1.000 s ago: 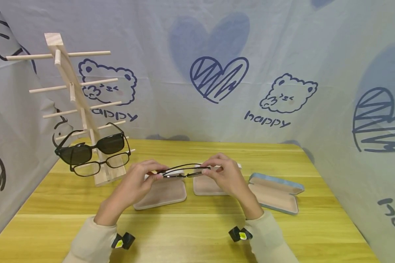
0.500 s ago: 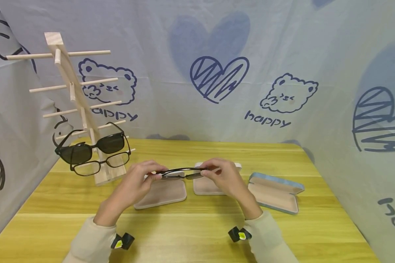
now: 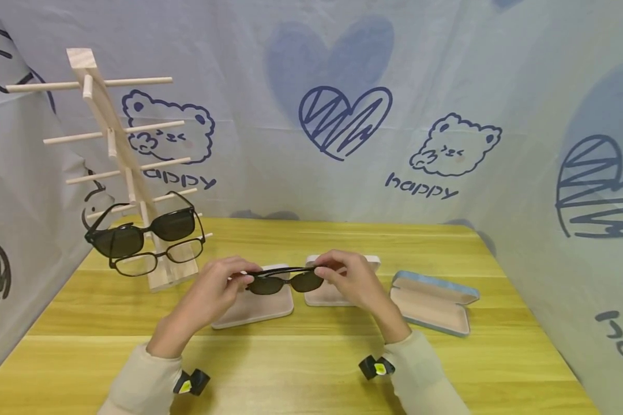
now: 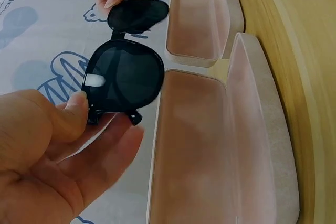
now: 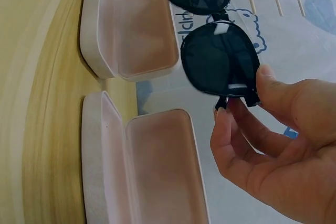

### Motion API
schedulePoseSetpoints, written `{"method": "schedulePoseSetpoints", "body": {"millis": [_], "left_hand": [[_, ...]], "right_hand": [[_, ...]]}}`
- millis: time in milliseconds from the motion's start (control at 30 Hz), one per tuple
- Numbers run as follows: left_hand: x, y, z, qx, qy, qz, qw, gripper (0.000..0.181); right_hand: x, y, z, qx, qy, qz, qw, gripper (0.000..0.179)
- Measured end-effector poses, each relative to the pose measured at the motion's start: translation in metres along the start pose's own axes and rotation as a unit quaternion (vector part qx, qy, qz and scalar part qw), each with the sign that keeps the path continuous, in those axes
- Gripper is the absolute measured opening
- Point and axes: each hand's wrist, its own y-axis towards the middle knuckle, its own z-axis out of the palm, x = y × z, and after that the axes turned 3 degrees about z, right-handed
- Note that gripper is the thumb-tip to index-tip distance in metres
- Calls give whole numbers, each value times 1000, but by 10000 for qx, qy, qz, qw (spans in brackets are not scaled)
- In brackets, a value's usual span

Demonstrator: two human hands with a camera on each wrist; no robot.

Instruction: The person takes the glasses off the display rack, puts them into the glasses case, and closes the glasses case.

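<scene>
A pair of black sunglasses [image 3: 306, 282] is held up between both hands, dark lenses facing the wearer and temples folded behind the lenses. My left hand [image 3: 220, 286] pinches its left end between thumb and fingers, and my right hand [image 3: 354, 278] pinches the right end. In the left wrist view, the left thumb presses beside the near lens [image 4: 126, 77] of the sunglasses. The right wrist view has the right thumb and fingers at the other hinge. Beneath the hands lie two open pale glasses cases, a left one [image 3: 254, 312] and a middle one [image 3: 324, 298], both with pinkish lining.
At the left stands a wooden eyewear rack [image 3: 111, 121] with horizontal pegs. Dark sunglasses [image 3: 173, 226] and clear-lensed eyeglasses [image 3: 137, 265] hang on its lower pegs. An open blue glasses case [image 3: 431, 314] lies right of the hands. Printed cloth [image 3: 249, 144] walls the wooden table's back and sides.
The sunglasses have tilted from nearly edge-on, so their dark lenses now face the wearer, and their temples have folded in close behind the frame. Both hands keep hold with little shift.
</scene>
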Motion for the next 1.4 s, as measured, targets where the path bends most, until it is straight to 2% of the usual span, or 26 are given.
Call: {"method": "schedulePoseSetpoints", "body": {"millis": [200,433,700,933,1167,1400], "left_hand": [[0,-2,0,-41,-329,-581,9978,20],[2,-4,1,-53,-433,-775,9960,20],[4,-10,-3,-22,-446,-1104,9929,21],[7,-13,-6,141,-436,-1245,9912,21],[11,-17,-7,155,-215,-1144,9931,19],[18,-21,-9,247,-185,-1167,9927,19]], "right_hand": [[-2,0,1,251,60,48,9997,19],[-7,0,4,426,14,212,9989,23],[-13,2,13,843,472,85,9953,25],[-13,4,19,835,405,223,9954,23],[-13,8,26,857,548,330,9943,22],[-13,11,33,903,638,358,9932,22]]}}
